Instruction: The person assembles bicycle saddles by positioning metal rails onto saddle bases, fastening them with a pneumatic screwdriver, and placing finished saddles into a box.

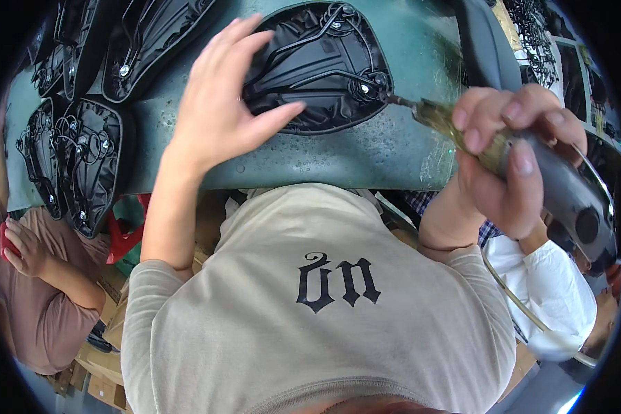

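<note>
A black bicycle saddle lies upside down on the green tabletop, its metal rails and small bolts facing up. My left hand is over the saddle's left end, fingers and thumb spread; whether it touches the saddle I cannot tell. My right hand grips a grey power screwdriver, partly wrapped in yellowish tape near its front. The driver's bit points left, its tip by the saddle's right edge, close to a silver bolt. Whether the tip meets anything is unclear.
More upturned saddles crowd the left side of the green table. Another dark saddle lies at the far right, near a heap of black wire parts. A hose hangs at right. People sit on both sides; one hand holds something red.
</note>
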Motion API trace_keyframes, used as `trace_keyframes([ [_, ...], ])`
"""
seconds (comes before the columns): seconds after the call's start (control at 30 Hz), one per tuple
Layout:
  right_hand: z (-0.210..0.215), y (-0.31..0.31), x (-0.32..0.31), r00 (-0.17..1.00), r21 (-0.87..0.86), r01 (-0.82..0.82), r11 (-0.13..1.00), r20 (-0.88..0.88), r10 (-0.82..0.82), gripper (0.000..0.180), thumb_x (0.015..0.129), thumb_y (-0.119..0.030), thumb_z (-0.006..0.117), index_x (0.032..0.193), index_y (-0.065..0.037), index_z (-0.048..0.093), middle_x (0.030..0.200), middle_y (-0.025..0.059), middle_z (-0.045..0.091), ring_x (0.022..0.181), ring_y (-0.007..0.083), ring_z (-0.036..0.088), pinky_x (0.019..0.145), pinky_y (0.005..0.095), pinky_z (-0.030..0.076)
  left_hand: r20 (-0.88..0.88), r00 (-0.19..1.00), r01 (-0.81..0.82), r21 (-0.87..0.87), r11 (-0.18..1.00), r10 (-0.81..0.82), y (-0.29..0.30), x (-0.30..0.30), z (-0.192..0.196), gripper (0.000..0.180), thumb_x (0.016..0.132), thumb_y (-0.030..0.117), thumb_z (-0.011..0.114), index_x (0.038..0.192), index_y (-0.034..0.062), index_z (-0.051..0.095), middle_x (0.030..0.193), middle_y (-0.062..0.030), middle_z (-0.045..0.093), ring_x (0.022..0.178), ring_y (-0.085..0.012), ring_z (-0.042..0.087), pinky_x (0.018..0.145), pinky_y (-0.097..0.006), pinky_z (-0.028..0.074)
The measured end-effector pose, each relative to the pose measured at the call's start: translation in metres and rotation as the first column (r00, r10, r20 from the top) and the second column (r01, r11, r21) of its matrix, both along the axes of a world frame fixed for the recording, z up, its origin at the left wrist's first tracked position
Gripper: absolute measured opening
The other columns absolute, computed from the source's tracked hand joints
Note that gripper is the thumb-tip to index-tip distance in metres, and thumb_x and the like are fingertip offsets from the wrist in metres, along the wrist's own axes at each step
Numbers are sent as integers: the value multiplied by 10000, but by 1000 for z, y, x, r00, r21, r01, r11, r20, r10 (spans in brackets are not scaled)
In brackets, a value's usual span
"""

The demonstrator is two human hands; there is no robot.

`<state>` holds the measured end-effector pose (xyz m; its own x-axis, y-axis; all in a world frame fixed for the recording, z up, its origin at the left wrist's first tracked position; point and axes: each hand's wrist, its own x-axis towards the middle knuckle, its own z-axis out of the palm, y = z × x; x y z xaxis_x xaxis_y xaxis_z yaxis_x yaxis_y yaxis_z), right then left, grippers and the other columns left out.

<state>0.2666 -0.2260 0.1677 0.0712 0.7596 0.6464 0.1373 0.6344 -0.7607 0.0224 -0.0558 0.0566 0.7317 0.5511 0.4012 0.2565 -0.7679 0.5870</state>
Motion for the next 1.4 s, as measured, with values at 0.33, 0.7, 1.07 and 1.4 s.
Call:
trace_keyframes([
  [0.33,-45,26,-14,993,-91,75,993,-84,-82,382,930,0,590,1292,-35,473,1074,217,567,684,259,619,671,472,534,-47,990,-121,173,977,131,-9,36,-32,489,784,270,845,1142,32,612,1371,-166,628,1380,-445,490,1152,-565,366],
  [0.7,-23,20,-22,993,-57,94,994,-61,-97,449,923,28,601,1345,-5,453,1072,246,613,685,212,621,644,377,553,-100,986,-107,212,971,131,-4,35,-33,410,822,78,737,1214,32,625,1333,-118,661,1404,-393,490,1134,-507,401],
  [1.07,-8,14,20,978,30,-154,988,-135,156,486,920,-102,512,1400,-30,526,1207,196,568,785,235,617,755,479,500,-191,948,276,99,956,-254,31,5,-13,398,801,-106,580,1166,24,671,1303,-80,693,1416,-330,512,1203,-519,376],
  [1.4,-52,61,-3,940,-91,-181,979,-307,145,325,923,-23,487,1245,-28,533,1048,200,591,732,255,606,718,469,508,-140,961,254,89,963,-241,32,0,-19,495,738,-112,581,1188,67,682,1283,-62,696,1433,-308,496,1207,-523,362],
])
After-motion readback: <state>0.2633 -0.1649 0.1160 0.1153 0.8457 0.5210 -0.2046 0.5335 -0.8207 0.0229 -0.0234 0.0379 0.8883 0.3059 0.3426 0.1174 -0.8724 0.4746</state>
